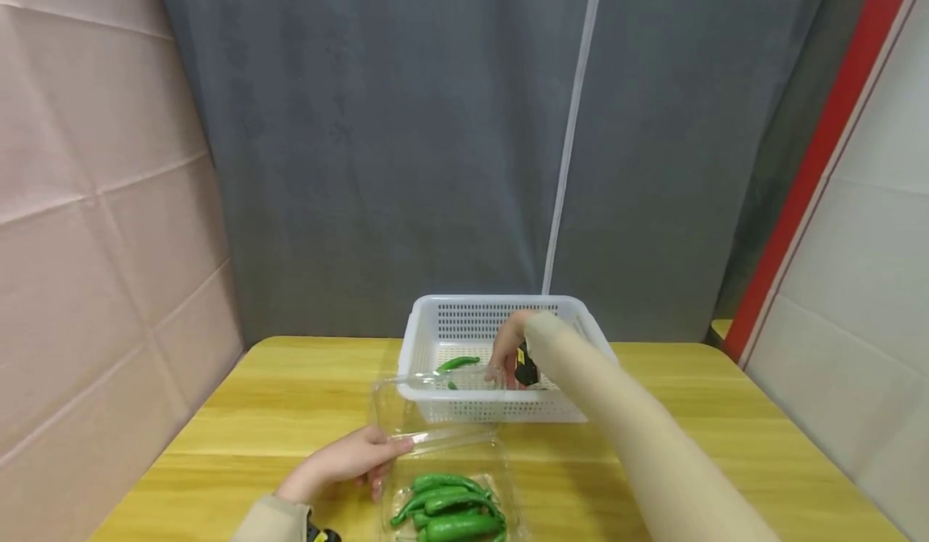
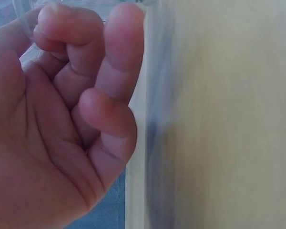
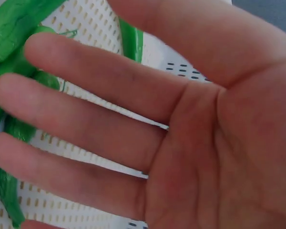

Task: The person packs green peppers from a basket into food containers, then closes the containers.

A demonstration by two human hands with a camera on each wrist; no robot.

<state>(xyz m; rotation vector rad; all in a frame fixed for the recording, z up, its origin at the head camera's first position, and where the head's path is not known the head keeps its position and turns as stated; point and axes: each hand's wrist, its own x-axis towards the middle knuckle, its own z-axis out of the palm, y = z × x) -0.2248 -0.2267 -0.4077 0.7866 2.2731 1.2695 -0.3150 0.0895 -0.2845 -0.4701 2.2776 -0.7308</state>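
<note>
A clear plastic clamshell box [image 1: 511, 477] stands open at the front of the table, several green chili peppers [image 1: 457, 506] lying in it. At the fold between its base and raised lid [image 1: 392, 409], my left hand [image 1: 356, 461] pinches the plastic; in the left wrist view the other fingers [image 2: 109, 114] are curled. Behind the box, my right hand [image 1: 508, 352] reaches down into a white slotted basket [image 1: 417, 344]. In the right wrist view, its fingers [image 3: 81, 114] are extended and spread over several green peppers [image 3: 14, 28] on the basket floor, nothing gripped between them.
The lid leans up in front of the basket's near wall and overlaps it in the head view. A wooden table [image 1: 290, 397] carries everything. A grey curtain [image 1: 392, 155] hangs behind it, with pale panels [image 1: 94, 227] on both sides.
</note>
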